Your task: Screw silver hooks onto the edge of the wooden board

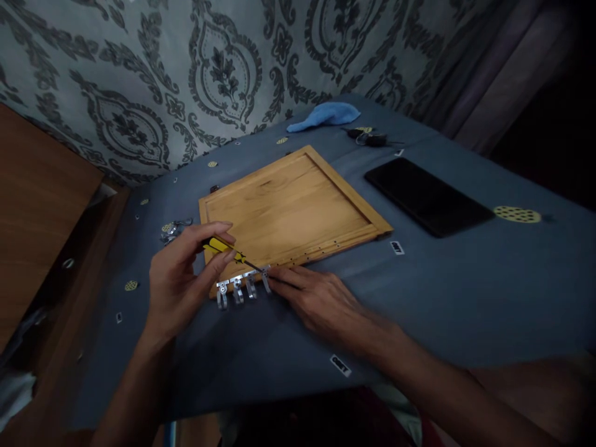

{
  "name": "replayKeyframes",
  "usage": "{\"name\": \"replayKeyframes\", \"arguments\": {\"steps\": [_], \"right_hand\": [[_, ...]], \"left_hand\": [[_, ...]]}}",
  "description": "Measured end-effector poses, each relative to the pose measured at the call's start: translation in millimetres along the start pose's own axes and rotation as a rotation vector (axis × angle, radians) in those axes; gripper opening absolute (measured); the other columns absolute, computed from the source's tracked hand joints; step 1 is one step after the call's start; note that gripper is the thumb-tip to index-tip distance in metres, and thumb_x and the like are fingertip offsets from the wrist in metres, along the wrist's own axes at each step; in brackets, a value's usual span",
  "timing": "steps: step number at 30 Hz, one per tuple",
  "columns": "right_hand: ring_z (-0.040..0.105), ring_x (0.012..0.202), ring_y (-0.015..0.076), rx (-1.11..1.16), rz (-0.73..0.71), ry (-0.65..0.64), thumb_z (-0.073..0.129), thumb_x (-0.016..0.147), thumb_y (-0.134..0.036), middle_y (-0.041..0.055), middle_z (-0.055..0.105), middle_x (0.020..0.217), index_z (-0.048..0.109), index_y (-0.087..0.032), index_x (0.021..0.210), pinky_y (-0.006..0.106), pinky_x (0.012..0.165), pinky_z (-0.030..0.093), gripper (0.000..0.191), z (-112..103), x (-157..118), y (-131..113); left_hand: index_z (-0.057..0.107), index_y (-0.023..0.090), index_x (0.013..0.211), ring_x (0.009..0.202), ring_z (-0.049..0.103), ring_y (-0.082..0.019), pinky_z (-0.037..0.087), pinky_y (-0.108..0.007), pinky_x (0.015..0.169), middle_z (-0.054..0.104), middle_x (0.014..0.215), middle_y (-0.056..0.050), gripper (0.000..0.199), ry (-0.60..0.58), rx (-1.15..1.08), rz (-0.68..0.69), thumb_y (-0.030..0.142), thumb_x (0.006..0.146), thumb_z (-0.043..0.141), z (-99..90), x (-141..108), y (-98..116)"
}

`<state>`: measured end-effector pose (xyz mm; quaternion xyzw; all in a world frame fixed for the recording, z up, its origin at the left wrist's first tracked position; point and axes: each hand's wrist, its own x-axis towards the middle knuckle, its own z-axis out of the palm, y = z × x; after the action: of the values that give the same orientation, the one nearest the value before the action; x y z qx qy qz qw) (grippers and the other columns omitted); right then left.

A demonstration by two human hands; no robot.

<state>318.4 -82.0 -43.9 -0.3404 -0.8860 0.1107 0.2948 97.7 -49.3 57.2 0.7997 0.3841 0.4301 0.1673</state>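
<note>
A framed wooden board (pixel 284 205) lies on the blue patterned cloth, with small dark holes along its near edge. Several silver metal hooks (pixel 238 289) sit in a row at the left part of that edge. My left hand (pixel 181 273) grips a yellow and black screwdriver (pixel 226 248), whose tip meets the rightmost hook. My right hand (pixel 311 295) has its fingers pressed together at that same hook, apparently pinching it; the fingertips partly cover it.
Loose metal pieces (pixel 172 231) lie left of the board. A black phone-like slab (pixel 428 195) is at the right, with keys (pixel 370 137) and a blue cloth (pixel 326 115) behind. A patterned wall (pixel 223 68) borders the table's back; wooden furniture (pixel 37 211) stands left.
</note>
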Motion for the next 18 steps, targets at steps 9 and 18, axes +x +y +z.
{"name": "replayKeyframes", "arguments": {"steps": [9,18], "right_hand": [[0.072,0.111,0.0258,0.010,0.009,0.000,0.054,0.085,0.004,0.0127,0.073,0.130,0.067,-0.014,0.130,0.038,0.088,0.063,0.050,1.0,-0.9,1.1],[0.072,0.114,0.0264,-0.003,-0.002,0.015,0.054,0.088,0.002,0.0130,0.074,0.129,0.069,-0.014,0.129,0.038,0.090,0.063,0.046,0.6,-0.3,1.0]], "left_hand": [[0.072,0.030,0.124,0.101,0.071,-0.016,0.054,-0.030,0.096,0.076,0.104,0.000,0.039,-0.034,0.061,0.019,0.010,0.091,0.075,0.8,-2.0,-1.6],[0.073,0.030,0.118,0.102,0.073,-0.017,0.056,-0.032,0.095,0.077,0.106,0.000,0.031,-0.065,0.064,0.013,0.012,0.092,0.074,0.6,-1.7,1.7]]}}
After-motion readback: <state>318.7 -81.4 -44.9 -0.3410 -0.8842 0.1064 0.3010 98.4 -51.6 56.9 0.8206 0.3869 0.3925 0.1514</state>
